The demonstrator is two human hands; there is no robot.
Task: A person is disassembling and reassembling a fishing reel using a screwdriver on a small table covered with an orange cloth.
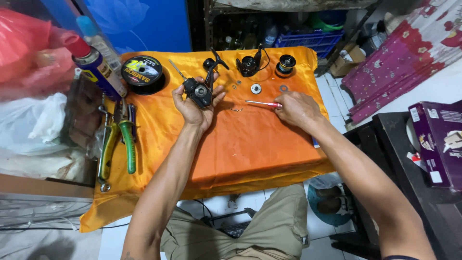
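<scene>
My left hand (192, 108) grips a black fishing reel body (201, 91), its handle arm sticking up toward the far side. My right hand (297, 108) rests on the orange cloth (240, 144) and holds a small red-handled screwdriver (263, 103) whose thin shaft points left. Just beyond it lie a round silver washer part (256, 88) and a small ring (284, 88). Further back on the cloth sit another black reel part (248, 65) and a black spool (286, 64).
A spool of fishing line (142, 72) lies at the cloth's far left beside two spray cans (98, 67). Green-handled pliers (118, 142) lie along the left edge. A purple box (440, 142) sits on a dark table at right. Plastic bags pile up at left.
</scene>
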